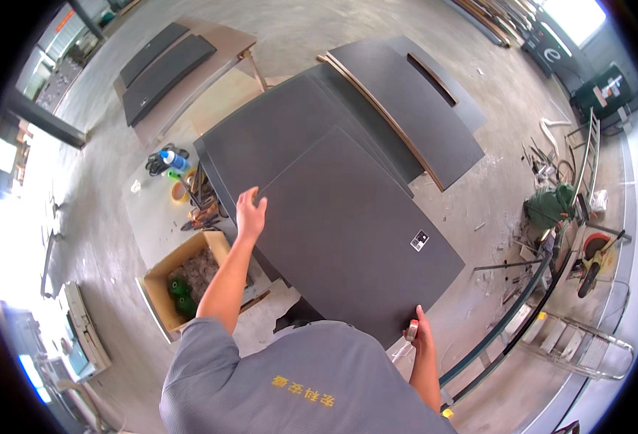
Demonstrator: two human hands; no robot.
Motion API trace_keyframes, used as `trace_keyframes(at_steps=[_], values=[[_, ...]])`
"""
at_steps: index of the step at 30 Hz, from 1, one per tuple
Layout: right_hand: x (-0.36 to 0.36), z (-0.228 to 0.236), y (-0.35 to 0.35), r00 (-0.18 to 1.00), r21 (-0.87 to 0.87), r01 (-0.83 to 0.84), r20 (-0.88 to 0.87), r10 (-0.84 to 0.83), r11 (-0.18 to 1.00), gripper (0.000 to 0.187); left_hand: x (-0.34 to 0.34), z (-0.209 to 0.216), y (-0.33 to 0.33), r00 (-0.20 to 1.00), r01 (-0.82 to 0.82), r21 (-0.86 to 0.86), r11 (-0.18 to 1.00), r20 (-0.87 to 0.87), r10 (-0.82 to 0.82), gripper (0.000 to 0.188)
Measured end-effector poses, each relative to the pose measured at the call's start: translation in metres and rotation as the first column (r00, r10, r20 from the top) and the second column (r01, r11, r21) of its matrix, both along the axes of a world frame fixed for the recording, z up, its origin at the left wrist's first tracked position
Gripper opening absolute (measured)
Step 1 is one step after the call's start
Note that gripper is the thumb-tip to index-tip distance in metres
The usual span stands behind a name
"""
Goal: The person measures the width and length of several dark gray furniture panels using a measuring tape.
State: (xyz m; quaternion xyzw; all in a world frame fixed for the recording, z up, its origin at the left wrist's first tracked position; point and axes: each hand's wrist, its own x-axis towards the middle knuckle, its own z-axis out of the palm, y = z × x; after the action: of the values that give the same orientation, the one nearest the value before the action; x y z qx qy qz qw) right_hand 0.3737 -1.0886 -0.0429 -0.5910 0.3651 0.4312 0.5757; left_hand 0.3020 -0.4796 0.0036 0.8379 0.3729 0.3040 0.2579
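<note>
A large dark grey panel (348, 231) lies tilted in front of me, overlapping another wide grey panel (261, 137) beneath it. On its lower right part is a small black-and-white label (419, 241). My left hand (250, 213) is at the top sheet's left edge, its fingers apart and nothing in them. Near the panel's closest corner, my right hand (423, 337) is closed around a small red and pale roll-shaped thing (411, 330); its exact kind is too small to tell.
At left, a cardboard box (161, 269) holds crumpled clear plastic and green things, beside bottles (176, 160), tape (180, 192) and tools. Beyond the stack lies a wood-edged grey panel (413, 101). A table (221, 43) carries two dark boards. A metal rail (507, 318) curves at right.
</note>
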Motion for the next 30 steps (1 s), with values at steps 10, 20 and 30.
trace_keyframes(at_steps=[10, 20, 30], values=[[-0.005, 0.014, -0.003, 0.959, 0.171, -0.243, 0.188, 0.211, 0.955, 0.046, -0.189, -0.002, -0.239, 0.878, -0.107, -0.851, 0.514, -0.323, -0.352, 0.030], [0.001, 0.069, 0.168, 0.979, 0.436, -0.190, 0.014, 0.205, 0.880, 0.042, -0.141, -0.023, -0.279, 0.926, 0.115, -0.895, 0.431, 0.254, 0.279, 0.074], [0.045, 0.064, 0.273, 0.854, 0.394, -0.501, 0.083, 0.514, 0.770, 0.050, -0.107, 0.041, -0.145, 0.908, 0.103, -0.891, 0.442, 0.265, 0.323, 0.066]])
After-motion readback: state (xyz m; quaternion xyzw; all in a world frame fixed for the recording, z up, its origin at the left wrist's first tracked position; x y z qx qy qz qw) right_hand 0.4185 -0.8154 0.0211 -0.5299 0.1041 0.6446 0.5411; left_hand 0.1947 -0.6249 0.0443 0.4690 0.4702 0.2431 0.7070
